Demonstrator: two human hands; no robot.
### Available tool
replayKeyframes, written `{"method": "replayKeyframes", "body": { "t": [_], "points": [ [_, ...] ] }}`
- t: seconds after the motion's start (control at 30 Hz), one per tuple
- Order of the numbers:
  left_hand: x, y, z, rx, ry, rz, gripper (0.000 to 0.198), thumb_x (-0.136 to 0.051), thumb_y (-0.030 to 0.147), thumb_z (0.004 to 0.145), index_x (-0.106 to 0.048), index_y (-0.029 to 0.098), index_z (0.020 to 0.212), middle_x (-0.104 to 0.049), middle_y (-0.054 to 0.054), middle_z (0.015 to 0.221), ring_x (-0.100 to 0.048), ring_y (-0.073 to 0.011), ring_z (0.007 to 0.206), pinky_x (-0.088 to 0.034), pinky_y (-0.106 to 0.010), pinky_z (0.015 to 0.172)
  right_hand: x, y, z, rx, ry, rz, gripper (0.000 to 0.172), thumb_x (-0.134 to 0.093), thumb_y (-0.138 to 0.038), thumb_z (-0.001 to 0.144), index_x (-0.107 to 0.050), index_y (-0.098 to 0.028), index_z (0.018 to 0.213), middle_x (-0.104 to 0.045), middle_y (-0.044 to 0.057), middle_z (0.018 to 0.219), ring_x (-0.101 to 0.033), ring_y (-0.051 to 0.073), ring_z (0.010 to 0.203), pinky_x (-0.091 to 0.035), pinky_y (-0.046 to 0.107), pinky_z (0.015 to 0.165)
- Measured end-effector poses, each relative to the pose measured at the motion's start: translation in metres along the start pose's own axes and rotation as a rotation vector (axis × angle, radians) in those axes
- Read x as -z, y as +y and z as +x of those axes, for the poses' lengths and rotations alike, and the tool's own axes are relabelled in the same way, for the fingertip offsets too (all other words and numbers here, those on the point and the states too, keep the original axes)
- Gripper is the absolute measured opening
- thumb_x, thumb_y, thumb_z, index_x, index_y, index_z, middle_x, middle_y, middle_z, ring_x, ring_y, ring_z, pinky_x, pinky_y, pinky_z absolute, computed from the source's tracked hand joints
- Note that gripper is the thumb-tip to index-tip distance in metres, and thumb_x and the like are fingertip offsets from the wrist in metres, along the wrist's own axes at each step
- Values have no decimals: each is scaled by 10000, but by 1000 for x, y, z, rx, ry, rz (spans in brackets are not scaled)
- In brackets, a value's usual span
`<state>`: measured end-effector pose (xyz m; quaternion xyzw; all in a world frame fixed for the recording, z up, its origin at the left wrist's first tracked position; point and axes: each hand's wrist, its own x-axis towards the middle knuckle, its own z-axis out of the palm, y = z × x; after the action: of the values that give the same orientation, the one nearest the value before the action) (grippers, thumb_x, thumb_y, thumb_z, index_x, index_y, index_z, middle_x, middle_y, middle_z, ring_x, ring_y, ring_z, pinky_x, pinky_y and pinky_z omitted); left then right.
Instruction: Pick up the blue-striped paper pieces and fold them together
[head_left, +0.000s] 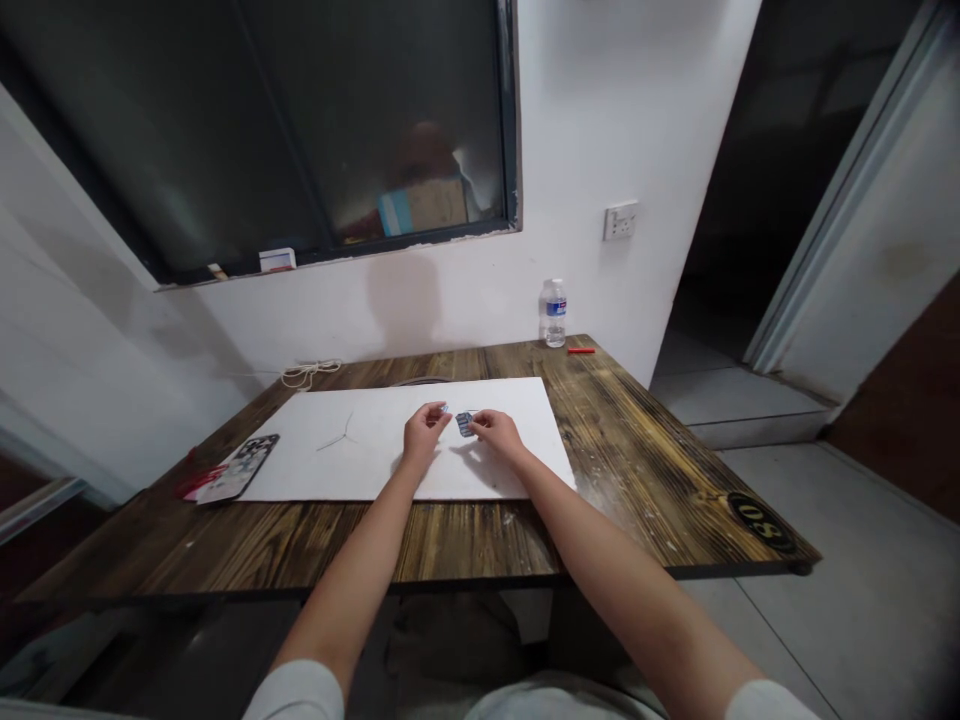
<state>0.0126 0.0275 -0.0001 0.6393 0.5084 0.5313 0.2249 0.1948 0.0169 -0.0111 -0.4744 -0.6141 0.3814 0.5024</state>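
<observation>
My right hand pinches a small flat piece with a dark blue-and-white pattern between thumb and fingers, just above a white board. Close by on its left, my left hand is closed in a pinch on a tiny pale bluish bit, too small to name. A gap separates the two hands. Further left on the board lies a thin, dark, three-armed wire-like thing.
A dark-rimmed patterned tray-like item overlaps the board's left end, with red handles beside it. Behind are a coiled pale cord, a water bottle and a red pen-like stick on the wooden table.
</observation>
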Motion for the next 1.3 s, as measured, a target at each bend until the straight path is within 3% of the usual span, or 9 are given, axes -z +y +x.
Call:
{"method": "replayKeyframes", "body": {
  "t": [0.07, 0.13, 0.23, 0.37, 0.47, 0.6, 1.03, 1.3],
  "points": [
    [7, -4, 3, 10, 109, 156, 285, -616, 259, 825, -658, 158, 1088, -702, -84, 1005, -653, -197, 926, -520, -334, 847, 2, 1, 2, -23, 61, 18, 98, -653, -284, 720, -678, -190, 729, -678, -5, 668, -606, 143, 593, -453, 248, 613],
    [16, -10, 5, 18, 135, 361, 291, -583, 182, 833, -648, 156, 1116, -680, -110, 1129, -626, -222, 1047, -486, -366, 940, 5, 3, 4, -49, 109, 59, 123, -644, -299, 730, -676, -183, 753, -679, -2, 686, -605, 140, 575, -460, 253, 612],
    [23, -17, 5, 21, 9, 652, 320, -562, 160, 855, -638, 170, 1166, -623, -120, 1280, -545, -257, 1212, -419, -397, 1031, 6, 4, 5, -78, 140, 108, 129, -643, -302, 728, -668, -180, 762, -677, -3, 690, -599, 131, 549, -470, 256, 614],
    [21, -20, 1, -25, -211, 856, 334, -537, 262, 912, -614, 226, 1236, -543, -88, 1405, -417, -287, 1351, -373, -447, 1058, 6, 3, 5, -92, 129, 129, 120, -650, -298, 721, -661, -184, 758, -682, -3, 695, -597, 129, 544, -477, 253, 597],
    [18, -16, 0, -68, -283, 920, 317, -538, 297, 918, -634, 233, 1213, -611, -94, 1322, -494, -282, 1276, -393, -434, 1019, 6, 3, 4, -83, 126, 127, 118, -651, -298, 725, -660, -186, 759, -682, -3, 695, -593, 127, 542, -479, 253, 593],
    [20, -7, 1, -101, -281, 960, 282, -586, 302, 887, -686, 226, 1139, -703, -100, 1123, -590, -272, 1104, -434, -381, 937, 7, 2, 4, -83, 122, 117, 112, -649, -295, 731, -659, -188, 760, -682, -1, 699, -594, 128, 550, -484, 252, 591],
    [14, 7, -3, -192, -390, 1126, 278, -441, 212, 932, -715, 189, 965, -705, -134, 931, -647, -256, 912, -458, -338, 793, 6, 1, 4, -76, 131, 97, 106, -655, -290, 730, -664, -187, 754, -685, -5, 697, -597, 125, 542, -474, 247, 593],
    [12, 9, -4, -158, -356, 1060, 312, -474, 172, 909, -666, 183, 1154, -710, -137, 981, -656, -253, 947, -465, -342, 842, 7, -2, 2, -86, 125, 96, 93, -656, -275, 737, -674, -185, 750, -692, 4, 695, -611, 131, 542, -481, 245, 576]
  ]
}}
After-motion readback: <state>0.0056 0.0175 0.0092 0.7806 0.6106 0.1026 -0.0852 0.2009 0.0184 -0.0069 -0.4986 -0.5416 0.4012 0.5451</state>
